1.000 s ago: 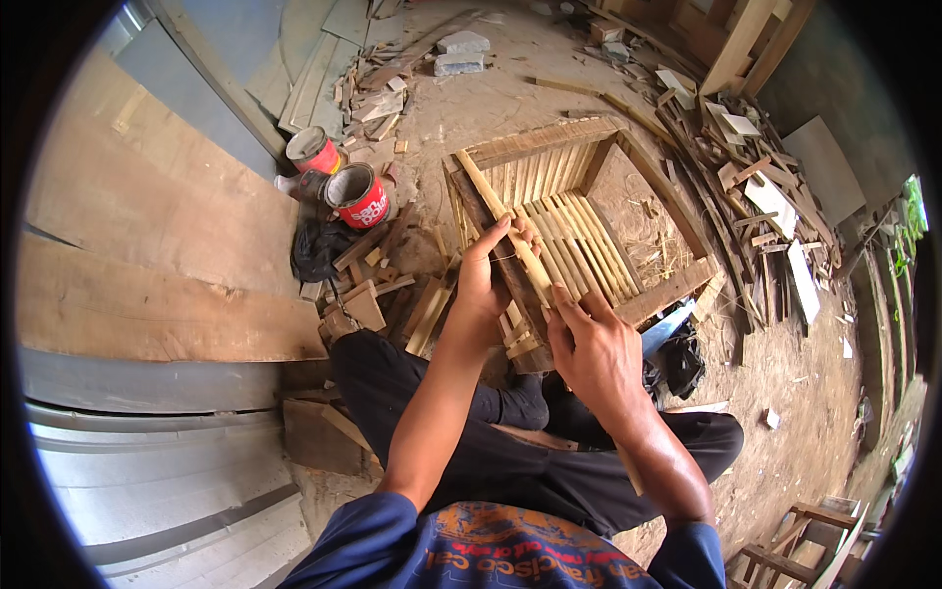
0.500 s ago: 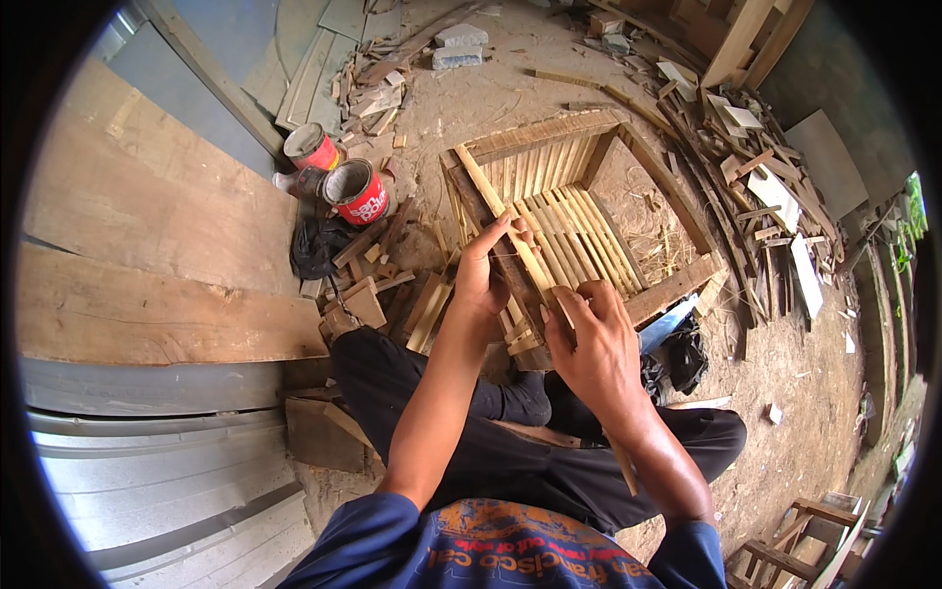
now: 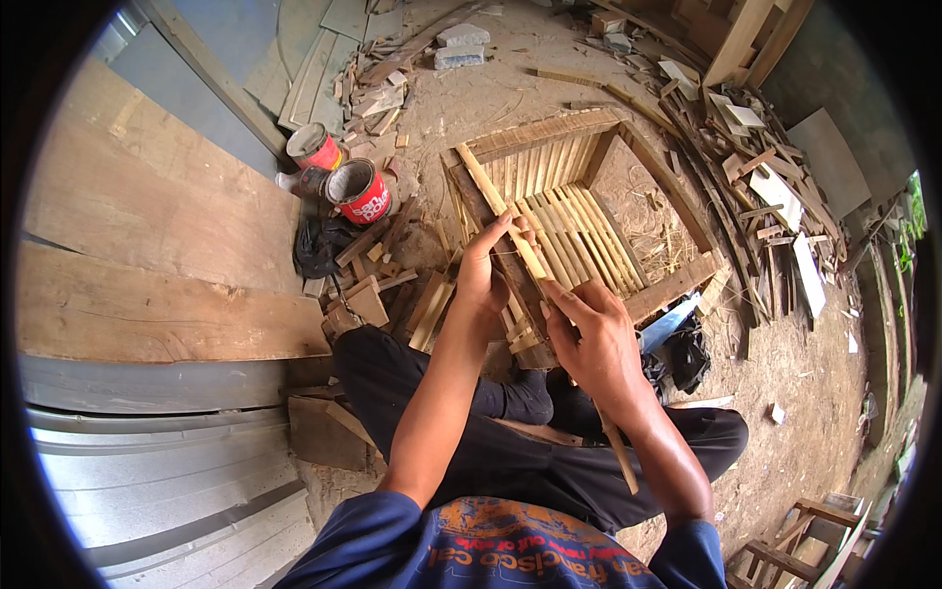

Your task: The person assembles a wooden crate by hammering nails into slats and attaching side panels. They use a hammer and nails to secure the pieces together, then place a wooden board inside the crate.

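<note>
A narrow pale wooden strip (image 3: 481, 179) lies along the near-left side of a slatted wooden frame (image 3: 672, 287) standing in front of me. My left hand (image 3: 481, 270) is closed round the strip near its middle, thumb on top and fingertips past its far edge. At the strip's near end my right hand (image 3: 601, 339) is closed, its fingers pressing on the wood. Below my right wrist a brown stick (image 3: 618, 454) sticks out; whether it joins what that hand holds is hidden. Inside the frame run several parallel pale slats (image 3: 579, 236).
Red paint cans (image 3: 359, 191) stand at the left beside a black plastic bag (image 3: 319, 247) and wood offcuts (image 3: 367, 302). Large boards (image 3: 167, 304) fill the left side. Scrap wood (image 3: 756, 196) is heaped at the right. My crossed legs (image 3: 530, 461) are close to the frame.
My right hand has opened its grip slightly and shifted a little, with more of the brown stick showing below the wrist. The left hand stays at the same place on the strip.
</note>
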### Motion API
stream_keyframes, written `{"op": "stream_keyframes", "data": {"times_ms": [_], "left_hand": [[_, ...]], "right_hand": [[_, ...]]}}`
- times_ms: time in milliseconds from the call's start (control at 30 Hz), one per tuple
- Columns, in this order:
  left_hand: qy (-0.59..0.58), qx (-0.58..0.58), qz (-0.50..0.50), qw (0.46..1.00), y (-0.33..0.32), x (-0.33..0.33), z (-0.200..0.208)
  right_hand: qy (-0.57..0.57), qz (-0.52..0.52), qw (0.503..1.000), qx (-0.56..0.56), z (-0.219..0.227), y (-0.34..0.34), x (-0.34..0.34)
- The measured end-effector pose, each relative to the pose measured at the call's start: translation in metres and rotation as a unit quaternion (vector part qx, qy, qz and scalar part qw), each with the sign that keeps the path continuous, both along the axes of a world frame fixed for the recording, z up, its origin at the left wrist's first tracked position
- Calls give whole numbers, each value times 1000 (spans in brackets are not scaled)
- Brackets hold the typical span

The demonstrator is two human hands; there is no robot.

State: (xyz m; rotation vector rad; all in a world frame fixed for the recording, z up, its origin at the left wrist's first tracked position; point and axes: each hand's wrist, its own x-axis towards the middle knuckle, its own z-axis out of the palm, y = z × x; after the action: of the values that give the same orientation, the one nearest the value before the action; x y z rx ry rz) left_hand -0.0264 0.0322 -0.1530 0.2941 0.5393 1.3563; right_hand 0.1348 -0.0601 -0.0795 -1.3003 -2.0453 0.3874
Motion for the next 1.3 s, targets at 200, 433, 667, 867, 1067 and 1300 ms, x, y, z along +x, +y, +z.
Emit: {"op": "stream_keyframes", "data": {"times_ms": [200, 433, 667, 867, 1067, 1300], "left_hand": [[8, 5, -24, 1000, -1, -2, 3], [6, -42, -4, 999, -2, 0, 7], [13, -58, -13, 998, -3, -3, 8], [132, -38, 46, 989, 5, -4, -2], [257, -60, 56, 963, 11, -12, -7], [265, -28, 94, 959, 8, -5, -5]], "right_hand": [[-3, 4, 1000, 13, -2, 0, 1], [-18, 10, 1000, 0, 0, 3, 1], [-8, 14, 1000, 3, -1, 3, 2], [1, 22, 1000, 3, -1, 4, 3], [-20, 31, 999, -8, -1, 3, 7], [57, -45, 996, -47, 28, -17, 30]]}}
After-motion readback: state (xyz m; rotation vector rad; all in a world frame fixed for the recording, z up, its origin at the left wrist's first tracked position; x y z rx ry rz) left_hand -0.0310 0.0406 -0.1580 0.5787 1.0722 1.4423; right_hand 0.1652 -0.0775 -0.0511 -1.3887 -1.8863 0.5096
